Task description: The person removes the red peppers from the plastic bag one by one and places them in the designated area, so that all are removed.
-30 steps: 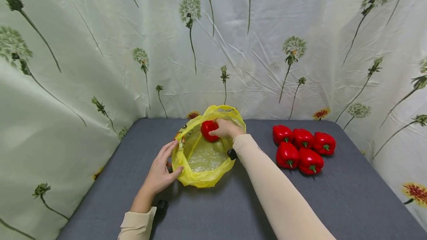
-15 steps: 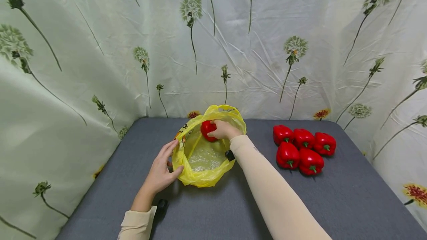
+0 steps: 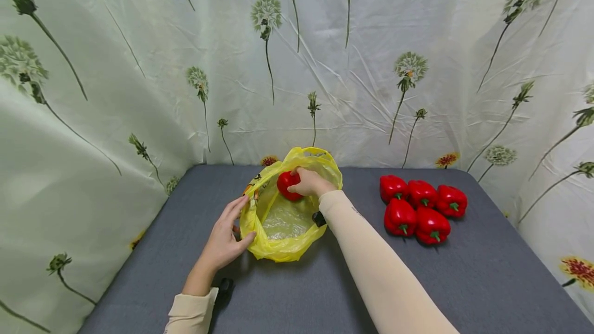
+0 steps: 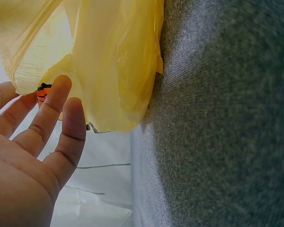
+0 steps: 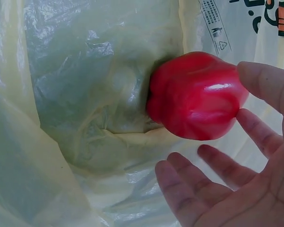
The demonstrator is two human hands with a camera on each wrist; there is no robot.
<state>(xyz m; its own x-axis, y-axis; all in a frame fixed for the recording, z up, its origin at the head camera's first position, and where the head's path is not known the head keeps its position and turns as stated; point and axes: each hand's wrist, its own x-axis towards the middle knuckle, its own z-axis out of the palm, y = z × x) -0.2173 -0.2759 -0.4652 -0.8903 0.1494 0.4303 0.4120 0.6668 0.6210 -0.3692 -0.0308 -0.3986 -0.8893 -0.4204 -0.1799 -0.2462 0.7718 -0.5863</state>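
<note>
A yellow plastic bag (image 3: 274,249) stands with its mouth open towards me. Inside, at the far left, sits a red bell pepper (image 3: 286,187), which rests on the bag's film in the right wrist view. My right hand (image 3: 312,182) reaches in beside it. Its thumb and one finger are right at the near end of the pepper (image 5: 196,97), while the other fingers spread apart below. On the bag's left side, my left hand (image 3: 224,238) rests with spread, relaxed fingers (image 4: 75,118) against the film, its thumb at the front rim.
Several red bell peppers (image 3: 432,224) with green stems lie in a cluster on the grey table (image 3: 297,303), right of the bag. A light curtain (image 3: 297,66) printed with dandelions hangs behind and around the table. Black straps with small cameras (image 3: 226,286) sit at the wrists.
The pepper inside the bag has shifted slightly left and down, and my right hand's fingers show more apart from it. The left hand and bag stay in place.
</note>
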